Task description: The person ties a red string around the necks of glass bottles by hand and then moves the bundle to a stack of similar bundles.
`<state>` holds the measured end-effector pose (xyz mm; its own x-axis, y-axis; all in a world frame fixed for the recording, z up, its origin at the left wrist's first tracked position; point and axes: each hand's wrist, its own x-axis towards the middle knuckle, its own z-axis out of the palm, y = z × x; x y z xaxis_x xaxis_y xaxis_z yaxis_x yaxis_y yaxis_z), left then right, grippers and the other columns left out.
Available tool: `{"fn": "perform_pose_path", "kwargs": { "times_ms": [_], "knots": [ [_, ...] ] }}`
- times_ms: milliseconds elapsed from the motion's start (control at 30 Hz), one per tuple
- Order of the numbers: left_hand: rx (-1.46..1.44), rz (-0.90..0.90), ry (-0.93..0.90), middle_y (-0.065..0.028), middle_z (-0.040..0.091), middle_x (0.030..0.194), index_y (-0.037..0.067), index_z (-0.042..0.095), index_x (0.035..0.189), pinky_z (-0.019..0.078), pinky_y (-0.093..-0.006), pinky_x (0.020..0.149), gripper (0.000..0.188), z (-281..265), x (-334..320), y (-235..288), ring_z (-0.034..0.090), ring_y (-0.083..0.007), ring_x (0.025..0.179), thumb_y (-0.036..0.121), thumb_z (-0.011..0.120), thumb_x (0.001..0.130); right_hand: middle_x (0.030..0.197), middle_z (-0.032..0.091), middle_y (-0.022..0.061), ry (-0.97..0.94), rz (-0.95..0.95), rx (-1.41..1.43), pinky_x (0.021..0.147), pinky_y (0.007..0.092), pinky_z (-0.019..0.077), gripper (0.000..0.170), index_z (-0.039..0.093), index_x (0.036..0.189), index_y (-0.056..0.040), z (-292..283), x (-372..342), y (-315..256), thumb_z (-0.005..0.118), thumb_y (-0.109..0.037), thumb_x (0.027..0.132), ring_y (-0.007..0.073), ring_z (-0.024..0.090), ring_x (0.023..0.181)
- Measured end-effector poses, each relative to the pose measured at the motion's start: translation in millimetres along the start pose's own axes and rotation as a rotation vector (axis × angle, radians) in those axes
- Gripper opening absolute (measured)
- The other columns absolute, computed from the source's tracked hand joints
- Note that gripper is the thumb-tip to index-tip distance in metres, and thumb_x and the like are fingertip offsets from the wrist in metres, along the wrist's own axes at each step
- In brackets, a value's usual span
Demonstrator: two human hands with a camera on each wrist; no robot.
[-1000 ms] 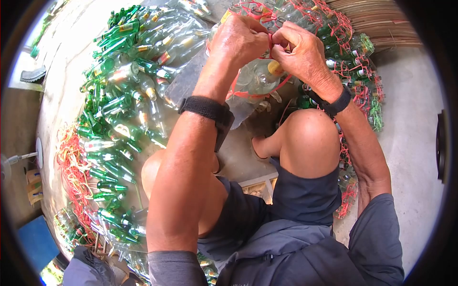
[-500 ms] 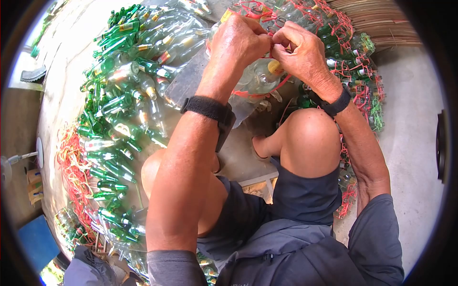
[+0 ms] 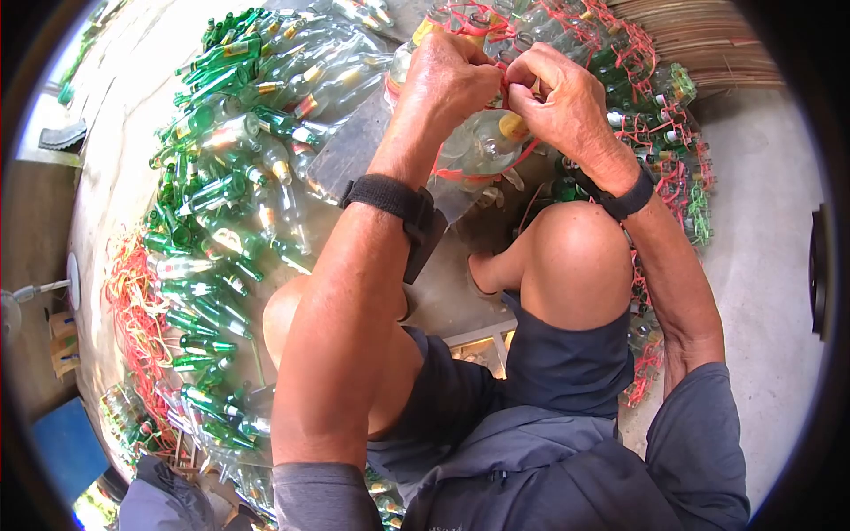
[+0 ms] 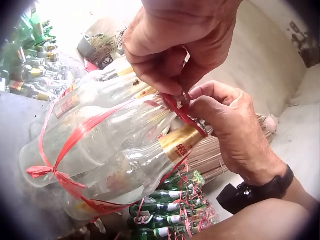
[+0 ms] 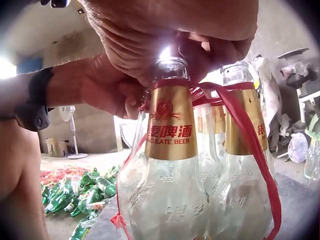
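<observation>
Several clear glass beer bottles [image 5: 172, 192] with gold neck labels [image 4: 180, 145] stand bundled together. Red plastic ribbon [image 4: 82, 132] runs round their bodies, with a knot on one side, and also loops about the necks [image 5: 250, 125]. My left hand [image 3: 447, 80] pinches the ribbon between thumb and fingers at the bottle tops. Facing it, my right hand [image 3: 565, 99] pinches the same ribbon close by, its fingers right at a bottle's mouth. The knuckles hide part of the ribbon between the two hands in the head view.
Loose green and clear bottles [image 3: 212, 195] lie heaped on the left, beside a tangle of red ribbon [image 3: 133, 301]. Tied bottle bundles [image 3: 673, 150] line the right side. A grey board [image 3: 341, 155] is under the bundle. My bent knees [image 3: 580, 252] are close below my forearms.
My left hand and wrist have shifted slightly to the right. Both hands keep hold of the ribbon at the bottle necks, and the right arm has hardly moved.
</observation>
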<state>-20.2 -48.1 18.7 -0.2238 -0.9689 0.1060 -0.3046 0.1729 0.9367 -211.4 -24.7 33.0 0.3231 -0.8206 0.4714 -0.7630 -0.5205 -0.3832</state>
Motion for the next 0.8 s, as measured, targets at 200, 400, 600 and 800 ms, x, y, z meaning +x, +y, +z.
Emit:
{"fn": "perform_pose_path", "kwargs": {
  "times_ms": [200,400,600,800],
  "knots": [
    [-0.037,-0.005,-0.026,-0.0063,0.074,0.081,-0.006,0.08,0.1,0.059,-0.0278,0.068,0.027,-2,-1,-2,0.07,-0.0118,0.074,0.018,0.074,0.091,0.092,0.07,0.0043,-0.025,-0.038,0.011,0.073,0.0393,0.0585,0.009,0.072,0.093,-0.0094,-4,-2,-1,0.072,-0.016,0.086,0.0268,0.074,0.083],
    [-0.046,0.006,-0.031,-0.0069,0.074,0.084,-0.007,0.079,0.101,0.0595,-0.0276,0.069,0.028,-2,1,-4,0.07,-0.0121,0.075,0.019,0.074,0.092,0.091,0.069,0.0067,-0.06,-0.06,-0.003,0.074,0.04,0.0572,0.008,0.072,0.094,-0.0079,-6,4,0,0.069,-0.013,0.089,0.029,0.072,0.083],
    [-0.063,-0.033,-0.048,-0.0067,0.076,0.087,-0.004,0.079,0.107,0.0605,-0.0292,0.07,0.029,-2,0,0,0.071,-0.0132,0.076,0.021,0.073,0.094,0.087,0.066,0.0093,-0.035,-0.106,0.103,0.073,0.0382,0.0546,0.007,0.07,0.093,-0.0036,-7,3,4,0.069,-0.008,0.088,0.028,0.068,0.077],
    [0.095,0.043,-0.072,-0.0062,0.076,0.087,0.001,0.079,0.108,0.0601,-0.0306,0.071,0.027,-1,4,-4,0.071,-0.0134,0.077,0.021,0.072,0.093,0.082,0.061,0.0076,-0.046,-0.093,0.297,0.068,0.0327,0.0519,0.003,0.067,0.09,0.0006,-17,-2,-8,0.068,-0.002,0.089,0.018,0.064,0.074]
  ]
}}
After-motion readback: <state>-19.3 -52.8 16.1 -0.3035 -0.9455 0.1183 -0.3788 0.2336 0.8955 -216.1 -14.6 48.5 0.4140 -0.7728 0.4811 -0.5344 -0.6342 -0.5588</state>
